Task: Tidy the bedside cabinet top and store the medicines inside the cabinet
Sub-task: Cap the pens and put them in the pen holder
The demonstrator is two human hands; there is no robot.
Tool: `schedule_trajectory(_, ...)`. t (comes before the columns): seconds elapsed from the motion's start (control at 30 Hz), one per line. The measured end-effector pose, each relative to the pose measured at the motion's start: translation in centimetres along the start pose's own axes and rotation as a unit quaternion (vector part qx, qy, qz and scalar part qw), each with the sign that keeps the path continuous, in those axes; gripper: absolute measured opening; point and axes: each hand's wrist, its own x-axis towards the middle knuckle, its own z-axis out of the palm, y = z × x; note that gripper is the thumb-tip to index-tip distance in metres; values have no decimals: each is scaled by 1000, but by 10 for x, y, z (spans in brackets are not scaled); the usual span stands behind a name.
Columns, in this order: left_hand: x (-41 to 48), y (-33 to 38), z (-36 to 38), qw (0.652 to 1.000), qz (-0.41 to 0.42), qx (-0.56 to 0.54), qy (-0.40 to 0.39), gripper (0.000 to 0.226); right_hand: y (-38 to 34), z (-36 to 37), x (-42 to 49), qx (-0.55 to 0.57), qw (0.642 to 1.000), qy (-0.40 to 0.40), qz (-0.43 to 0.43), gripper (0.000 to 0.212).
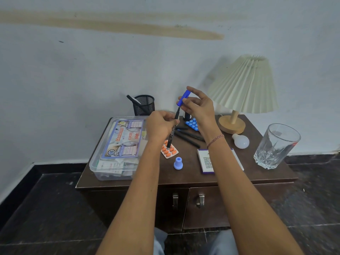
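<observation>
- Right of the clear plastic first-aid box (93, 162), above the dark wooden cabinet top (189, 163), two hands work on one marker.
- One left hand (161, 126) is curled round the black marker (170, 138), fingers wrapped on its barrel.
- One right hand (197, 107) pinches one blue cap (183, 98) between thumb and fingertips; a thread bracelet (215, 140) circles that wrist.
- Marker's long axis stands steep, thin tip pointing up and slightly right, tail end down over the orange pack.
- Cap is a short, tilted cylinder just above the tip; whether they touch cannot be told.
- Two blister packs: one orange blister pack (170, 151) just right of the box, one blue blister pack (192, 124) farther right and behind.
- Roughly three black pens (187, 138) lie flat right of the box, between the two packs.
- One small blue rubbery stopper (178, 163) stands right of the box's front corner.
- One white-and-purple medicine carton (207, 161) lies flat, farther right.
- One black wire-mesh cup (144, 104) behind the box holds one dark pen (133, 99), leaning left.
- One frosted white bulb (241, 141), one cut-pattern glass tumbler (277, 146) and one lamp (244, 83) with a pleated cream shade on a round wooden base sit well right of the box.
- Two metal handles (175, 199) hang on two closed doors below.
</observation>
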Motion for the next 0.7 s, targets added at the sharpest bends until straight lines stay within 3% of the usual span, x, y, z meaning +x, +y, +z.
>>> schedule_trajectory(0.2, 2, 2, 1, 1000, 2, 4, 9, 17, -3, -3, -1, -43, 999, -6, -13, 38)
schedule_trajectory(0.4, 3, 2, 2, 1000, 8, 10, 13, 19, -7, -8, 0, -15, 998, 47, -25, 38)
schedule_trajectory(0.7, 4, 4, 1, 1000, 17, 8, 12, 25, 0, -2, -2, -59, 998, -6, -20, 38)
